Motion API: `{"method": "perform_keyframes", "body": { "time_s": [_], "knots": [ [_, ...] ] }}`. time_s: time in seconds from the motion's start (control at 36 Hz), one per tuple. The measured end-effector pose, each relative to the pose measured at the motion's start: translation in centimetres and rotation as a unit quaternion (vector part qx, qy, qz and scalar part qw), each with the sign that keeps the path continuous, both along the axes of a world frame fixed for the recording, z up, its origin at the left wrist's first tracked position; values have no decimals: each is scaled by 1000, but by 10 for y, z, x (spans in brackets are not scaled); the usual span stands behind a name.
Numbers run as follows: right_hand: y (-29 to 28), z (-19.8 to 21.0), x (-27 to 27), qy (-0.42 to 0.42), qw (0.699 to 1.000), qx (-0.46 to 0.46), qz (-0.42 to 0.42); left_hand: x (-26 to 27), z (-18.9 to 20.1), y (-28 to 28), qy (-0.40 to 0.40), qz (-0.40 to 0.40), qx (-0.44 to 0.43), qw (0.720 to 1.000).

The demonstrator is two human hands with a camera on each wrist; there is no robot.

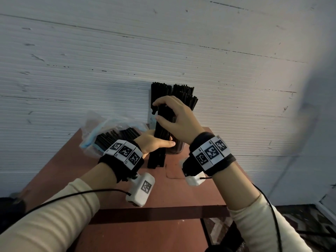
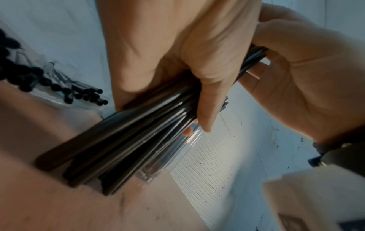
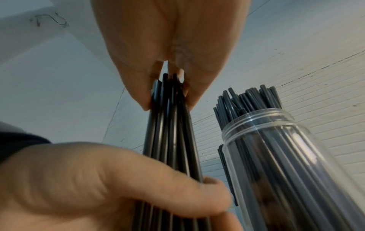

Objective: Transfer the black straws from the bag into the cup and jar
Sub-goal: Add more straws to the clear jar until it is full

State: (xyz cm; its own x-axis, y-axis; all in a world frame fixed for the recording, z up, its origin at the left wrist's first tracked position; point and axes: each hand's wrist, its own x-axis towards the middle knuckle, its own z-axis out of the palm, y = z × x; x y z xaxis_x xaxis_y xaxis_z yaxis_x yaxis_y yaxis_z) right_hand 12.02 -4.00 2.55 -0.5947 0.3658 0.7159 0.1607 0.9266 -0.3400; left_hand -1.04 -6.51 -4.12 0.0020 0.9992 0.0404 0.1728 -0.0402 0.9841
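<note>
**A:** Right hand [image 1: 179, 119] first: thumb and fingers curled over the top of a bundle of thin black plastic straws [image 1: 157, 158], pinching the upper ends together.

**B:** Left hand [image 1: 154, 143] lower down, wrapped round the middle of the same bundle, thumb laid across the front. Bundle upright with a slight lean, bottom ends down on the reddish-brown tabletop [image 1: 181, 190].

**A:** Only from the head view: a crumpled clear plastic bag with a blue strip [image 1: 94, 131], lying at the left of the table just beyond the left wrist, more black straws inside.

**B:** Partly from the left wrist too. There, just the open ends of the bagged straws, like black dots behind the film.

**A:** Clearest from the right wrist: a clear plastic jar with a threaded neck [image 3: 276, 137], just to the right of the bundle, packed with straws rising well above its rim. From the head view, mostly hidden behind the right wrist.

**B:** And the cup? From the head view, a second clump of black straws [image 1: 161, 91] behind the hands, against the white ribbed wall [image 1: 72, 70]. Only a pale sliver of container [image 1: 151, 120] beside the right thumb; hard to tell what it is.
</note>
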Motion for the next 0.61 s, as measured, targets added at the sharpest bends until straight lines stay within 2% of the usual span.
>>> {"method": "perform_keyframes", "body": {
  "time_s": [0.14, 0.28, 0.44, 0.61],
  "knots": [
    [2, -2, -2, 8, 1000, 10, 0, -3, -1, 2, 3, 5, -14, 1000],
    [4, -3, 0, 4, 1000, 4, -10, -3, -4, 1, 50, -4, -47, 998],
    [5, -5, 1, 1, 1000, 9, -15, -1, -3, 0, 74, 24, -25, 997],
    [6, -6, 2, -1, 1000, 8, -18, -5, -11, 3, 101, 21, -42, 994]
  ]
}}
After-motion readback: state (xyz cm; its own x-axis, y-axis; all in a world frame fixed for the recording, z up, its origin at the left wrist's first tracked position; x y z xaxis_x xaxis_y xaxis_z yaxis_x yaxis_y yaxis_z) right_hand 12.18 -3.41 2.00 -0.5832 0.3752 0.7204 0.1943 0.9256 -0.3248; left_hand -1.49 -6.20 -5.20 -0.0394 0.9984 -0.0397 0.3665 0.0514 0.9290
